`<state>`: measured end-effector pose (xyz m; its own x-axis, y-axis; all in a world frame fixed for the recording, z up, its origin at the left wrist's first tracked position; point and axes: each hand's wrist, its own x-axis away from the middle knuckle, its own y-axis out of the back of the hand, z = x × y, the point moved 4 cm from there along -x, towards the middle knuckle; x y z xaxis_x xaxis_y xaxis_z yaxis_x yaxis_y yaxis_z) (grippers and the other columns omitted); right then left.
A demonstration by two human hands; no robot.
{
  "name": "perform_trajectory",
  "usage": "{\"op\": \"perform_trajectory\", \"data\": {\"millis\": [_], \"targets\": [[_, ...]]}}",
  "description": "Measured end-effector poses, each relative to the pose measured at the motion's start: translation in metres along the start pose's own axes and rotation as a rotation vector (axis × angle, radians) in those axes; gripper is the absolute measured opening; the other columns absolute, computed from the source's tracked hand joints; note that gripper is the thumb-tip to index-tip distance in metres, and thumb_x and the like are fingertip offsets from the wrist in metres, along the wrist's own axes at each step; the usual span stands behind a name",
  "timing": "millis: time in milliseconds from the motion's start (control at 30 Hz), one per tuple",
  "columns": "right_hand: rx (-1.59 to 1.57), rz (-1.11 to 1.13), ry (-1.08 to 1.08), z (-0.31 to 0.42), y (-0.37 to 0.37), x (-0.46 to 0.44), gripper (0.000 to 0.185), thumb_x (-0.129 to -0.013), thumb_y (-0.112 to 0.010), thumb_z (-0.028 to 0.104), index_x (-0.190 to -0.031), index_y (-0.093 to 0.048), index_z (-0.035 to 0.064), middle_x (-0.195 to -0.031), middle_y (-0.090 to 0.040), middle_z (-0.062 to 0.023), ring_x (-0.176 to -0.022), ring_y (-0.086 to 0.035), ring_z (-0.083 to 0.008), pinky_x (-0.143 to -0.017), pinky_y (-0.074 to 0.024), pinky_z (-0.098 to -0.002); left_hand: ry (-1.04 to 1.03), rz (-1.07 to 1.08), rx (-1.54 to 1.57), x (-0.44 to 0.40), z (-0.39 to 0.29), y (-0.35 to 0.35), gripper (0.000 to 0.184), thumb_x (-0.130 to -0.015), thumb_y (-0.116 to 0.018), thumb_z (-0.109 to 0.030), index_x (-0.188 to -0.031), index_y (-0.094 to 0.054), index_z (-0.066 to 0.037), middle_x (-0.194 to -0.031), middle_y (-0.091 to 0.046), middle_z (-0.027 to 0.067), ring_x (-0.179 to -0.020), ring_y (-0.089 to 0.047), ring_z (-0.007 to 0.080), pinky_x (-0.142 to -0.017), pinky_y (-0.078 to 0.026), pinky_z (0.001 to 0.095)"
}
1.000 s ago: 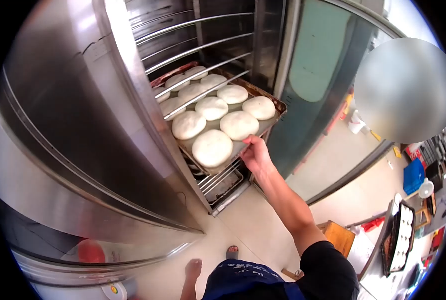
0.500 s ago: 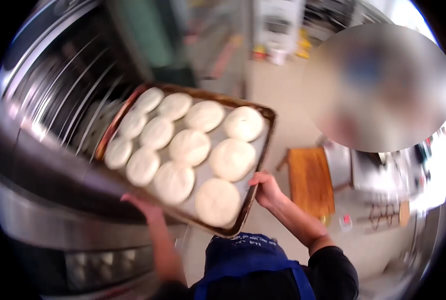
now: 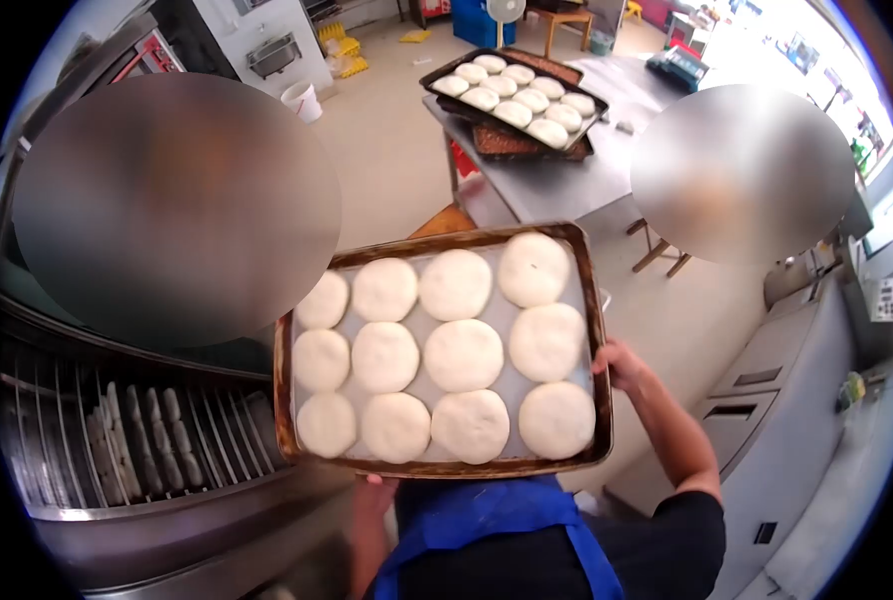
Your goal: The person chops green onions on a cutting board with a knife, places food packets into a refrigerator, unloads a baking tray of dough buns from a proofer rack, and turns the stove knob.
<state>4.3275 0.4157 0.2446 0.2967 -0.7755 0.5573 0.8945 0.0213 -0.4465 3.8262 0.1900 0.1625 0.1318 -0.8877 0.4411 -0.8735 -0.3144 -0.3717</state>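
Note:
A dark-rimmed baking tray (image 3: 603, 400) is held level in front of my blue apron, lined with pale paper. Several round white dough pieces (image 3: 464, 355) lie on it in rows. My right hand (image 3: 619, 364) grips the tray's right edge, fingers partly under the rim. At the near edge, left of the middle, my left hand (image 3: 375, 490) holds the tray from below; most of its fingers are hidden by the tray.
A metal table (image 3: 557, 190) ahead bears another tray of dough rounds (image 3: 512, 95) on stacked trays. At the lower left is a rack (image 3: 222, 440) with long pieces inside. Grey cabinets (image 3: 767, 400) stand right, a wooden stool (image 3: 657, 250) beside the table. Blurred patches hide two areas.
The tray has come fully out of the rack and levelled in front of me. Both hands now hold it, and the view has turned right, towards the metal table.

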Motion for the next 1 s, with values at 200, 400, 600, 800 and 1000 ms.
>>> {"op": "perform_trajectory", "data": {"millis": [200, 400, 600, 800, 1000], "targets": [[-0.264, -0.145, 0.19, -0.039, 0.052, 0.042, 0.062, -0.057, -0.055, 0.003, -0.117, -0.056, -0.0133, -0.11, -0.066, -0.0227, -0.096, -0.067, -0.037, -0.089, -0.0551, -0.0446, -0.055, 0.485, 0.208, -0.151, -0.092, -0.135, 0.096, -0.074, -0.077, -0.052, -0.147, -0.034, -0.007, -0.145, -0.047, 0.0044, -0.134, -0.043, 0.0257, -0.113, -0.034, 0.0475], [-0.711, -0.262, 0.376, -0.017, -0.018, 0.009, 0.052, -0.065, -0.054, 0.0, -0.116, -0.058, -0.0091, -0.113, -0.066, -0.0178, -0.101, -0.064, -0.0338, -0.094, -0.052, -0.0418, 0.049, 0.773, 0.545, -0.281, -0.174, -0.234, 0.093, -0.087, -0.05, -0.071, -0.152, -0.027, -0.009, -0.14, -0.054, 0.0084, -0.129, -0.048, 0.0276, -0.108, -0.035, 0.0456], [-0.761, -0.334, 0.675, 0.076, -0.053, -0.099, 0.054, -0.068, -0.052, 0.001, -0.122, -0.054, -0.0034, -0.122, -0.062, -0.012, -0.116, -0.056, -0.0296, -0.105, -0.0418, -0.0443, -0.184, 0.126, -2.107, -0.437, -0.236, -0.136, 0.066, -0.087, -0.066, -0.046, -0.139, -0.049, -0.009, -0.122, -0.063, 0.018, -0.112, -0.059, 0.0362, -0.102, -0.038, 0.0489], [-0.783, -0.426, 0.816, 0.181, -0.047, -0.232, 0.057, -0.07, -0.052, 0.001, -0.127, -0.051, -0.0014, -0.125, -0.059, -0.0113, -0.117, -0.055, -0.0282, -0.104, -0.0428, -0.0437, 0.494, 0.207, -2.604, -0.527, -0.181, 0.078, 0.072, -0.091, -0.043, -0.065, -0.133, -0.058, -0.008, -0.138, -0.055, 0.0151, -0.129, -0.049, 0.0335, -0.108, -0.024, 0.0545], [-0.802, -0.47, 0.922, 0.267, -0.027, -0.343, 0.051, -0.071, -0.057, 0.0, -0.122, -0.055, 0.0014, -0.12, -0.062, -0.0093, -0.114, -0.058, -0.0258, -0.1, -0.0448, -0.0412, 1.028, 0.307, -2.518, -0.493, -0.209, 0.064, 0.079, -0.093, -0.029, -0.07, -0.134, -0.058, -0.009, -0.139, -0.056, 0.0114, -0.116, -0.06, 0.0266, -0.093, -0.034, 0.0464]]}}
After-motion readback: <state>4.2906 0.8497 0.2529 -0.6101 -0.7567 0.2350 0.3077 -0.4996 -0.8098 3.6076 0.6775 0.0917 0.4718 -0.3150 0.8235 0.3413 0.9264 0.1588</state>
